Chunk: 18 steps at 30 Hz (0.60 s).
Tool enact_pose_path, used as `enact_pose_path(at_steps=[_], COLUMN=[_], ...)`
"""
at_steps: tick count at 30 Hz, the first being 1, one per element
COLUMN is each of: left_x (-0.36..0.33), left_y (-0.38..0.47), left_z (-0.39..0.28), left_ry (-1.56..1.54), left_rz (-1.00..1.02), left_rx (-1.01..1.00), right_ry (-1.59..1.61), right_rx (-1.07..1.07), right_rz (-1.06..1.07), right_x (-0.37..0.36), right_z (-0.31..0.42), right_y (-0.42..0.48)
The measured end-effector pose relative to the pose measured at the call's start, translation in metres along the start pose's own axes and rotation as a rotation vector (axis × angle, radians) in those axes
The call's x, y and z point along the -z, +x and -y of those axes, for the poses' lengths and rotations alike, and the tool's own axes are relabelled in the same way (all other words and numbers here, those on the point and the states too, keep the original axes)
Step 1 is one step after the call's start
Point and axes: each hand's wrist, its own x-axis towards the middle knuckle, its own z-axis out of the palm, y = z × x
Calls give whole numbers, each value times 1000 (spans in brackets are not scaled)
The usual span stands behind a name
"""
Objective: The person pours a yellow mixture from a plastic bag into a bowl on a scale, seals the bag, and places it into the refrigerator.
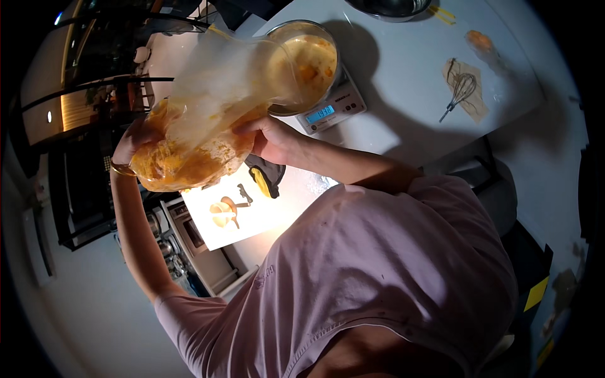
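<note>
A clear plastic bag holding wet orange-yellow pulp is gripped by both hands. My left hand clasps its left side, partly hidden behind the bulging plastic. On the other side, the fingers and thumb of my right hand pinch the bag. Its loose, cloudy upper part stretches over the left of a round metal pot. Inside the pot is a pale yellow mixture with orange lumps. Under the pot sits a digital kitchen scale, its blue display lit.
A wire whisk lies on brown paper. Beyond are a metal bowl and a clear package with orange contents. Below my hands, a black-and-yellow glove-like item and a brown vessel with a handle rest on a brightly lit surface.
</note>
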Motion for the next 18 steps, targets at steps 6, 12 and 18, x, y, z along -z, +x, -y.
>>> enact_pose_path(at_steps=[6,12,18], left_x=[5,9,3], left_y=[-1,-2,-6], left_z=[8,9,1], left_ry=[-66,-30,-56], left_rz=[-72,25,43], left_rx=[-3,-13,-22], right_ry=[-37,-95,-31], right_rx=[-26,-46,-77], right_rz=[-47,-55,-19], right_x=[5,18,1], right_z=[-2,-10,-2], right_y=[4,11,-1])
